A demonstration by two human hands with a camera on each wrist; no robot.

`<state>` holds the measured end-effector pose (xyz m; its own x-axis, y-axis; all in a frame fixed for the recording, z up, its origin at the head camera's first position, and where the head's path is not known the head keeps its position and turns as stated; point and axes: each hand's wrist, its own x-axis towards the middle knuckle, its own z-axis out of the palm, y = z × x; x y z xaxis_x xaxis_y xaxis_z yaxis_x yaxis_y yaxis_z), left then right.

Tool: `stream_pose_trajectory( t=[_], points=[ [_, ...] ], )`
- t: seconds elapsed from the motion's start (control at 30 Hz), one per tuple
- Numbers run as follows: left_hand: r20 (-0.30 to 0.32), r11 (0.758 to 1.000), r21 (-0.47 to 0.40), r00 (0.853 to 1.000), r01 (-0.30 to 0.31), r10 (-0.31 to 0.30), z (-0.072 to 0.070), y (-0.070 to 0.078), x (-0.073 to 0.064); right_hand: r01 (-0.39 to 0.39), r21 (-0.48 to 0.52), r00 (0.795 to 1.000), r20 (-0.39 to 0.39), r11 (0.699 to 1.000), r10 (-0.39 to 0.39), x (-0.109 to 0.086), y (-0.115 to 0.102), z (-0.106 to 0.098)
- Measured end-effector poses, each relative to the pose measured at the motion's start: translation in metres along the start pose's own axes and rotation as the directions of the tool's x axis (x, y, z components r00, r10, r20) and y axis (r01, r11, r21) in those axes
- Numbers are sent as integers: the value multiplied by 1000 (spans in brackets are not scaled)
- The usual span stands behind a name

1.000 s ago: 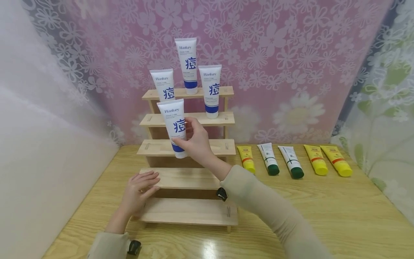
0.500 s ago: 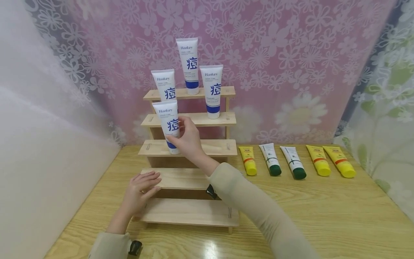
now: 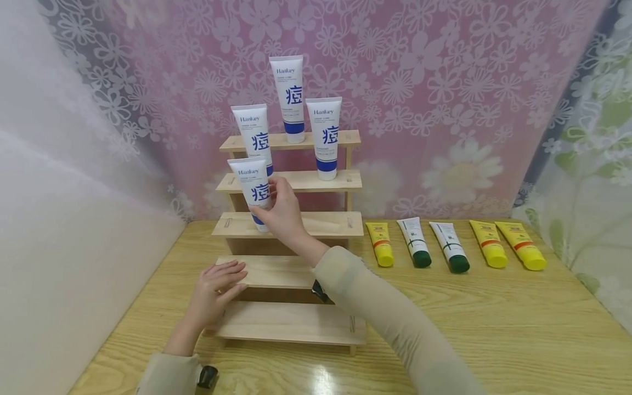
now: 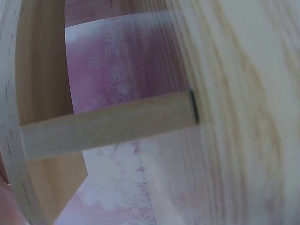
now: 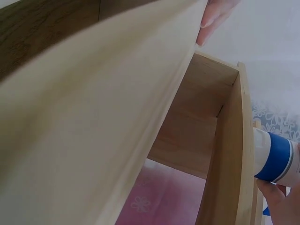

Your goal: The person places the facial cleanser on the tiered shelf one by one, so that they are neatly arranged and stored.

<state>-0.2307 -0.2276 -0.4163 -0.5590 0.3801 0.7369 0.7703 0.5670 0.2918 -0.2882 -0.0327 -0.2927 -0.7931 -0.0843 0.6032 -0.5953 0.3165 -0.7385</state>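
My right hand [image 3: 286, 216] grips a white squeeze tube [image 3: 249, 178] with blue print by its lower right side. The tube stands upright, cap down, over the left part of the middle step of a wooden tiered stand [image 3: 291, 322]. In the right wrist view its white cap end and blue band [image 5: 275, 157] are at that step's edge; whether it bears weight there I cannot tell. My left hand [image 3: 213, 288] rests on the left end of the second-lowest step, fingers extended. The left wrist view mostly shows wooden boards [image 4: 112, 124] close up.
Matching white-and-blue tubes stand on the upper steps: one on top [image 3: 288, 99], two below it, left [image 3: 252, 129] and right [image 3: 324, 137]. Yellow tubes [image 3: 380, 245] and white tubes with green caps [image 3: 413, 241] lie in a row on the table [image 3: 474, 329] to the right.
My right hand has moved the tube left and slightly down, onto or just over the middle step's left part. My left hand has stayed on the stand.
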Motion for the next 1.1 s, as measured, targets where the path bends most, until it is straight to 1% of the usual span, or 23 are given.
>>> stream_pose_trajectory(
  t=[0.17,0.4,0.53,0.77,0.87,1.1],
  points=[
    [12,1000,1,1000,21,-21,0,2,1,-14,-4,1000,6,1000,14,1,-2,0],
    [5,1000,6,1000,7,-7,1,2,2,-64,-10,998,21,998,64,2,-4,-2],
    [9,1000,8,1000,9,-9,1,2,3,-65,-13,997,45,998,65,1,-3,-6],
    [3,1000,12,1000,13,-13,1,0,1,-82,-5,990,114,997,82,-5,2,-10],
    [3,1000,13,1000,15,-15,0,1,1,-83,-11,989,120,996,84,-7,4,-10],
    [-15,1000,12,1000,-8,8,2,0,0,-79,-11,990,116,997,80,-7,4,-9]
  ],
)
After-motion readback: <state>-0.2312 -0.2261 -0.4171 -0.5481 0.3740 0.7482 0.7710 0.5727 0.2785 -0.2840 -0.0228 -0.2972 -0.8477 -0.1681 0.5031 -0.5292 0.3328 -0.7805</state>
